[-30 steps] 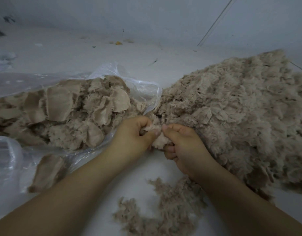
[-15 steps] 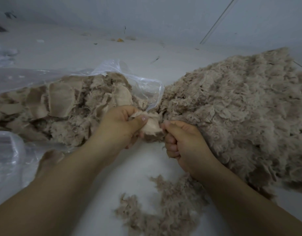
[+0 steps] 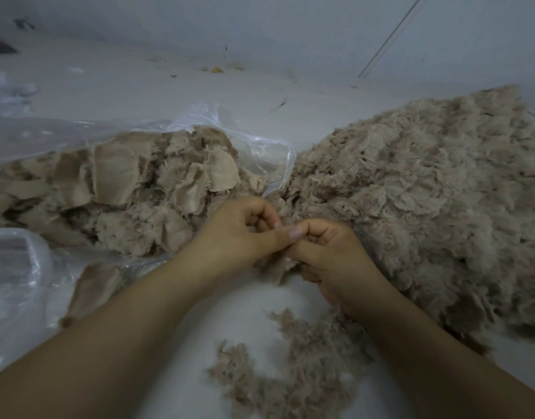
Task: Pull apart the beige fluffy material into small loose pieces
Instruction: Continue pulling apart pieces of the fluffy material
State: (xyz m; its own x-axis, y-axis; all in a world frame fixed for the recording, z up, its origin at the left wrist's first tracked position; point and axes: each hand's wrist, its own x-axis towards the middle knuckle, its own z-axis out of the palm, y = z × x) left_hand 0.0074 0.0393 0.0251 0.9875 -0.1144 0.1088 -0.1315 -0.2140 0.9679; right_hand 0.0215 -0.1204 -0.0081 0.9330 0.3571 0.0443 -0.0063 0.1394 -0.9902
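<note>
White floor [image 3: 157,352], fluffy clump [image 3: 275,266] between hands

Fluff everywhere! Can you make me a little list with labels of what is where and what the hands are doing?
left hand: curled, pinching a small tuft
right hand: curled, pinching the same tuft
hands: close together, thumbs touching
bag: clear plastic, open, at left
clumps: dense beige pieces, in the bag
big pile: loose fluff, at right
scraps: loose bits on the floor, below the hands
floor: pale, with small bits of litter
</note>
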